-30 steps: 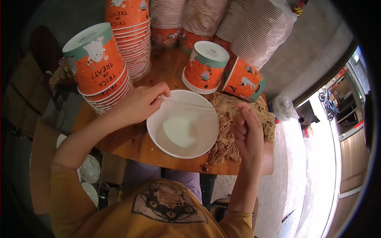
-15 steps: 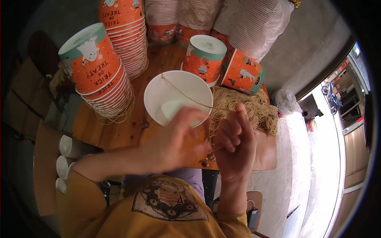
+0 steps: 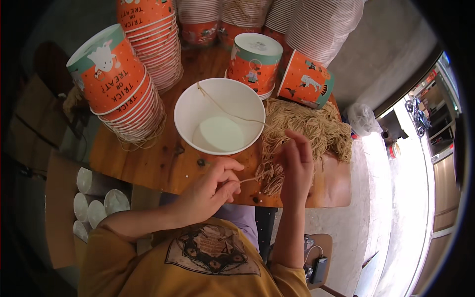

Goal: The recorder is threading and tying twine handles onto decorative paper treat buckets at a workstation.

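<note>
Both hands are now drawing back from the white paper bucket (image 3: 219, 116): left hand (image 3: 210, 190) pinching tan twine strand (image 3: 250, 178), right hand (image 3: 297, 166) loosely half-curled; tugging may be tipping it off the tabletop (image 3: 163, 163).

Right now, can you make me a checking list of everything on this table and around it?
Surface: round wooden table, brown, a few small specks.
Job's things: white paper bowl, upright, empty, with a twine strand across it; pile of tan twine beside it.
Clutter: stacks of orange printed cups, upside down; striped cup stacks at the far edge.
Hands: left hand pinches a twine end; right hand rests by the pile, fingers loosely curled.
Cables: a cable and small dark device on a stool.
Surroundings: white cups in a cardboard box below; plastic bag on the floor.
</note>
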A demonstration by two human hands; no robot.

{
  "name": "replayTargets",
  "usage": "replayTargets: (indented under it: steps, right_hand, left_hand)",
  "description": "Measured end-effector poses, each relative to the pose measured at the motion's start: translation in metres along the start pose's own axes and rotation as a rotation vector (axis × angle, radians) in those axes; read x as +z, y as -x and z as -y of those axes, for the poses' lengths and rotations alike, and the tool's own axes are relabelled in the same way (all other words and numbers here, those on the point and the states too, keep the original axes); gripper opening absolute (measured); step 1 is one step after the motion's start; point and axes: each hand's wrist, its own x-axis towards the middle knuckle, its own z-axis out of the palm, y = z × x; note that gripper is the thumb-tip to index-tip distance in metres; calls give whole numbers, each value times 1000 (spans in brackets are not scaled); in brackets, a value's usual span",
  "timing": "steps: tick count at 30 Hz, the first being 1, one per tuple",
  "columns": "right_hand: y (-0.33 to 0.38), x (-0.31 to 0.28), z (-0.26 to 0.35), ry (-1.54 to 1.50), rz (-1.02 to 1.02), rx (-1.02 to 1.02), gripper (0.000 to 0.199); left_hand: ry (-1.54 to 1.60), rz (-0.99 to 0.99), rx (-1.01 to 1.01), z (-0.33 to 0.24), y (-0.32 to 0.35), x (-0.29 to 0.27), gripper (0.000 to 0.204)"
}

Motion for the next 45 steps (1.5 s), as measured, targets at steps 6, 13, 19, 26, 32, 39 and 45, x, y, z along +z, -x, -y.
replayTargets:
  steps: [6,13,19,26,32,39,45]
  right_hand:
    - [43,4,17,309,330,10,28]
    - [47,11,4,458,467,-217,18]
    - [47,16,-2,492,342,-268,15]
    - [34,30,-17,566,-9,-387,18]
    - [28,37,-31,613,-103,-547,19]
    - [26,40,-34,662,-109,-571,18]
    - [25,42,-35,667,-80,-525,22]
  left_hand:
    - [-166,-35,0,0,-3,-3,23]
    - [-273,-3,-8,-16,-6,-8,23]
    - [-399,-58,74,-24,-9,-9,23]
    - [-970,-338,696,-34,-29,-24,34]
    - [-991,-243,486,-31,-34,-27,33]
    - [-980,-233,476,-29,-36,-28,31]
    - [-973,-229,483,-29,-37,-28,29]
